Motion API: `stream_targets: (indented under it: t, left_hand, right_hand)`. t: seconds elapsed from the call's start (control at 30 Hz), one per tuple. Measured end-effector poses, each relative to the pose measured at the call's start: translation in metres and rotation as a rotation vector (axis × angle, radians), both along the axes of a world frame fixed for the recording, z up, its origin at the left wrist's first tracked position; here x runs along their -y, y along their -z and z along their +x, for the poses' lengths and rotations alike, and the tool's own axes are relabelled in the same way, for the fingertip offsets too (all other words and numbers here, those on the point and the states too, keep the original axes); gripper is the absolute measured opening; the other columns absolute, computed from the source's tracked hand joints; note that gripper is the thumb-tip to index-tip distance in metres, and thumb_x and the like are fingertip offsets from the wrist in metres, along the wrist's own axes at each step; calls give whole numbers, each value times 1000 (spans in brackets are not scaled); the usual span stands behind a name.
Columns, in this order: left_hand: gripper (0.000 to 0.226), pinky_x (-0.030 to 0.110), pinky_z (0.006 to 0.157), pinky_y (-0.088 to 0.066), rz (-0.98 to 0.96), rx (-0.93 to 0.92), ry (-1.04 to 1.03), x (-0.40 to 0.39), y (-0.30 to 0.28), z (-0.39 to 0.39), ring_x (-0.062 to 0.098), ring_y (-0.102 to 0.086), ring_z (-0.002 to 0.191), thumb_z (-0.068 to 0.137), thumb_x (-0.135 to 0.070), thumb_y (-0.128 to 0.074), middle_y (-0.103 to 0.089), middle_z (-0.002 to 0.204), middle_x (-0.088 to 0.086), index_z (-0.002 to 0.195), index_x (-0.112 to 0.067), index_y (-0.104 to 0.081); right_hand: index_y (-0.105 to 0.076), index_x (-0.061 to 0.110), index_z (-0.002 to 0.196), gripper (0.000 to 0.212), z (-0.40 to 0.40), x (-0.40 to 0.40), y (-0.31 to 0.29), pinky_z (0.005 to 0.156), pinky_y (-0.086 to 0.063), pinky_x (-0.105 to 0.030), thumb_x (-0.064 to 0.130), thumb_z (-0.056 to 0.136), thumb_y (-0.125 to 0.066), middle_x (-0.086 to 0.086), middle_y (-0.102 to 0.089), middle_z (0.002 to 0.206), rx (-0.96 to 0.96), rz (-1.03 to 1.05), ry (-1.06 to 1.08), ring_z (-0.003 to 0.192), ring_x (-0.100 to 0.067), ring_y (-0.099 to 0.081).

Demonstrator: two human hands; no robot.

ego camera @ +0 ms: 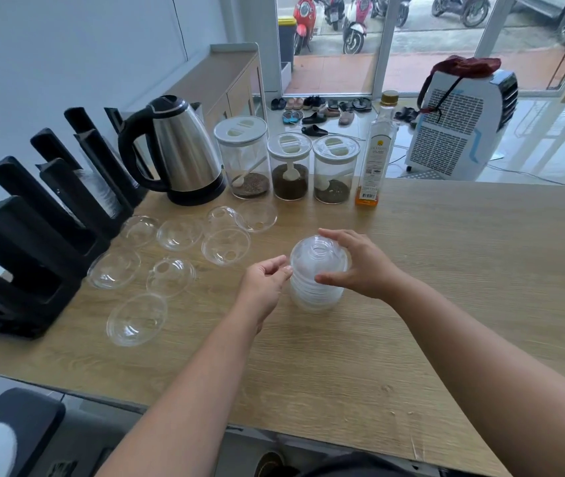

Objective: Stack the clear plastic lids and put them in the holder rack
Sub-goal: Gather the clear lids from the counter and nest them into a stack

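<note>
A stack of clear dome lids (pixel 317 273) stands upright on the wooden table (pixel 411 287). My right hand (pixel 356 263) wraps around the stack's right side, fingers over its top. My left hand (pixel 267 280) touches the stack's left edge with pinched fingertips. Several loose clear lids lie to the left, among them one at the front (pixel 136 320), one near the rack (pixel 114 269) and one in the middle (pixel 226 247). The black holder rack (pixel 33 235) stands at the table's left edge, with some clear lids in a far slot (pixel 100 192).
A steel kettle (pixel 181 153) stands behind the loose lids. Right of it are three clear jars (pixel 288 166) and a glass bottle (pixel 375 160). A white air cooler (pixel 460 125) is on the floor beyond the table.
</note>
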State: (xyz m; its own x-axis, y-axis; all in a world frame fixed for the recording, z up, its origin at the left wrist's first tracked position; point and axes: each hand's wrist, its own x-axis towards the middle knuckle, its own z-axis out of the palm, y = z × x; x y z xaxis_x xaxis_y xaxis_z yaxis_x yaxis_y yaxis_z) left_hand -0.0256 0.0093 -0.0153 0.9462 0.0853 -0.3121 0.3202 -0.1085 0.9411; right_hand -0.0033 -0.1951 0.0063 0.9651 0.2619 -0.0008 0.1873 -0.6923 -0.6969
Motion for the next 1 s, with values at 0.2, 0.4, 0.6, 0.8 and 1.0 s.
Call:
stream_targets:
  t: [0.2,0.4,0.6,0.8,1.0]
  left_hand:
    - [31,20,85,-42,62,70,-61,-25,3,-9,5,-58,102,90,-22,-67,-63,113,-3,121,-26,-65]
    - [23,17,65,-41,258,154,-203,-87,1,-26,7,-55,80,88,-22,-68,-55,88,-9,108,-31,-65]
    - [30,22,68,-43,774,145,-240,-160,4,-51,11,-56,87,82,-29,-72,-56,104,-7,111,-32,-62]
    - [53,36,97,-45,1114,-8,-31,-197,15,-68,20,-46,119,78,-54,-70,-58,124,-7,124,-29,-59]
    - [41,34,99,-43,1226,-26,143,-213,32,-68,21,-47,119,89,-42,-62,-62,124,-5,126,-26,-60]
  right_hand:
    - [-31,44,146,100,-4,1,-7,109,-22,-35,58,61,-81,15,-34,149,19,6,-9,138,-12,-21]
    - [-41,47,139,83,-5,-21,-32,114,-16,-48,60,65,-77,15,-31,152,151,-48,-65,141,-16,-13]
    - [-60,34,128,55,14,-88,-50,111,-20,-38,44,76,-76,11,-46,142,305,-110,-153,135,-19,-26]
    - [-62,26,127,46,36,-159,-24,102,-32,-31,36,83,-69,3,-59,130,200,-206,-227,124,-25,-42]
    - [-59,26,131,48,50,-196,14,102,-37,-37,36,84,-65,2,-62,128,101,-416,-215,126,-27,-41]
